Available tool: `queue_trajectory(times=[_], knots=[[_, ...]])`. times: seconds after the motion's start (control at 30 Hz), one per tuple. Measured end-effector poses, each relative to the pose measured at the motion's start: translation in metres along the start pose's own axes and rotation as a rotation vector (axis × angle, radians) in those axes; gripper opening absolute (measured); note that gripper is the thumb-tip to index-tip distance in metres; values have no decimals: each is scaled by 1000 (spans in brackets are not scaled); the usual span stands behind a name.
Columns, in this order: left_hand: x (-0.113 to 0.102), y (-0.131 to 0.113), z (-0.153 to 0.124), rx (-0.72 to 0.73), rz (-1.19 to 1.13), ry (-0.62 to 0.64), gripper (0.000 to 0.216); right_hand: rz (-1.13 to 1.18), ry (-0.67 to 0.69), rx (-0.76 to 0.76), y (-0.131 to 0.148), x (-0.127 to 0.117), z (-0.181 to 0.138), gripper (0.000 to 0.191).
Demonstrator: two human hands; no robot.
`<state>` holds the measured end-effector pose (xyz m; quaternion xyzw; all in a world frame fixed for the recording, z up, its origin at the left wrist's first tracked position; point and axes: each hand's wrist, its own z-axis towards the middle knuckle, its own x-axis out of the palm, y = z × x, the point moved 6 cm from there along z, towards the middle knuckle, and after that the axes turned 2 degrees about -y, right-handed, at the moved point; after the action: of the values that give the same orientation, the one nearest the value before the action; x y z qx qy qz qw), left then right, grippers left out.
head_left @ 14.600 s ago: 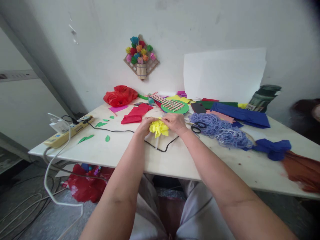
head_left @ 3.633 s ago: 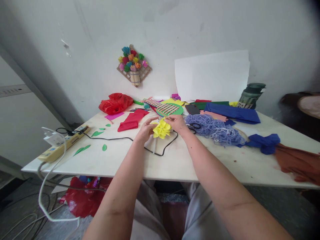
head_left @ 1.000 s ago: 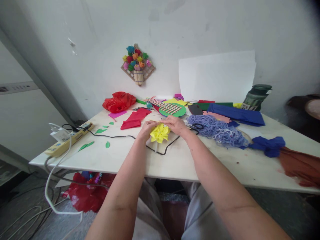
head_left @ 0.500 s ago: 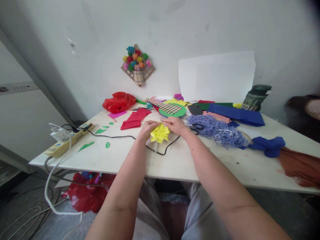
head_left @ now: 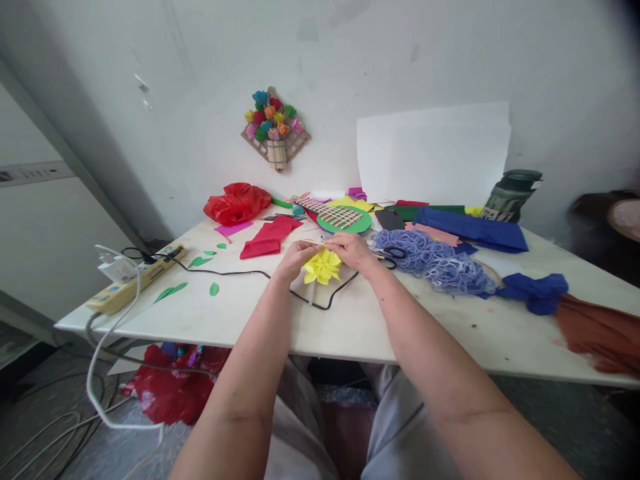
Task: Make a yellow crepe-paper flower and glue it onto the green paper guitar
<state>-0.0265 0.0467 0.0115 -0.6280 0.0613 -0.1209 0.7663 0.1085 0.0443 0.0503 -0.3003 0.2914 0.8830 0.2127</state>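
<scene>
1. Sitting between both hands: yellow paper flower (head_left: 323, 267), just above the table (head_left: 350, 327), petals toward the camera, thin white stem (head_left: 311, 294) hanging below it.
2. Left hand (head_left: 295, 256) touches the flower's left edge, fingers curled in and pinching it.
3. Right hand (head_left: 356, 249) touches the flower's upper right edge, fingers closed on the petals too.
4. Black cable (head_left: 250, 273) loops on the table just below the flower and runs off to its left.
5. Right of the flower: scissors (head_left: 393, 253) near, then purple rubber band heap (head_left: 435, 261), blue cloth (head_left: 537, 294) well apart.
6. Behind the flower: red paper (head_left: 267, 238) to the left, green disc with woven sticks (head_left: 345, 219) straight back.
7. Far left of the flower: green paper leaves (head_left: 170, 292), power strip (head_left: 131, 281) at the table edge.
</scene>
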Motion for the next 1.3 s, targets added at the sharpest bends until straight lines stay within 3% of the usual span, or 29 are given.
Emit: queue_trajectory(times=[0.23,0.9,1.1,1.3], knots=[[-2,4,1,-18,11,2,31,59,-17,-48,-1,3,-1,19],[-3,9,3,-23,-35,-22,28,116,-54,2,-5,4,0,15],[-6,6,4,32,-59,-98,20,128,-73,47,-12,5,1,12],[1,6,3,15,-10,-21,33,162,-97,84,-11,6,1,10]])
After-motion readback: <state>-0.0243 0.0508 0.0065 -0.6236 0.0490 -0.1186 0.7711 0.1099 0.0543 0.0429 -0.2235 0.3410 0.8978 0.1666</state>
